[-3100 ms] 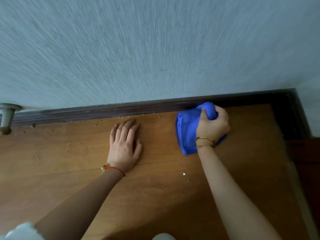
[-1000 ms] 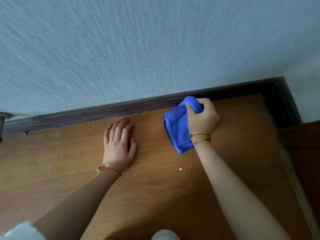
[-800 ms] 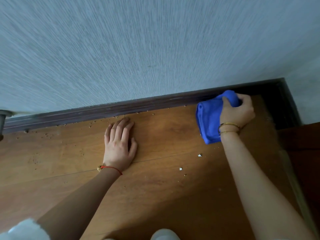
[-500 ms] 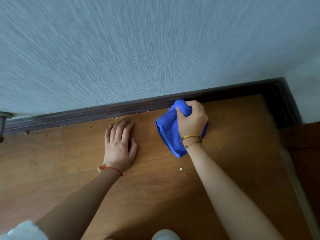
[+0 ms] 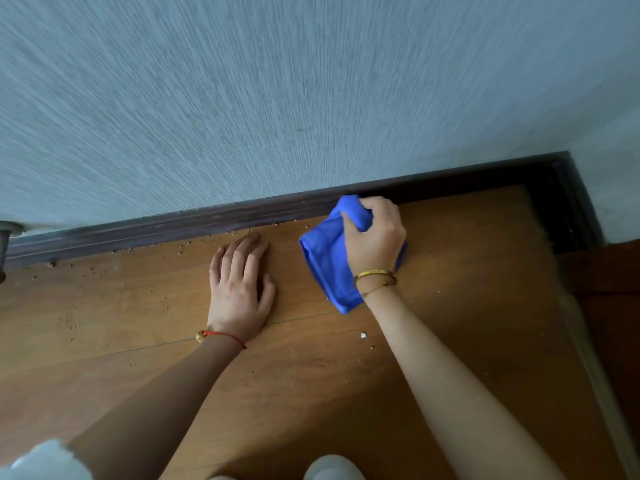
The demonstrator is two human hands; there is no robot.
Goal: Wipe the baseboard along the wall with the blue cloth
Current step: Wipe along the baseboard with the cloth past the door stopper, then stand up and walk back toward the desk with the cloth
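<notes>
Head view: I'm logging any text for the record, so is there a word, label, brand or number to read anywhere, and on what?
None: no readable text.
Blue cloth in the right hand: no label showing.
Gold bracelet: any engraving is too small to read.
Wall, baseboard: plain.

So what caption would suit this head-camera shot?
Right hand presses a bunched blue cloth against the dark baseboard; left hand rests flat on the wooden floor.
</notes>
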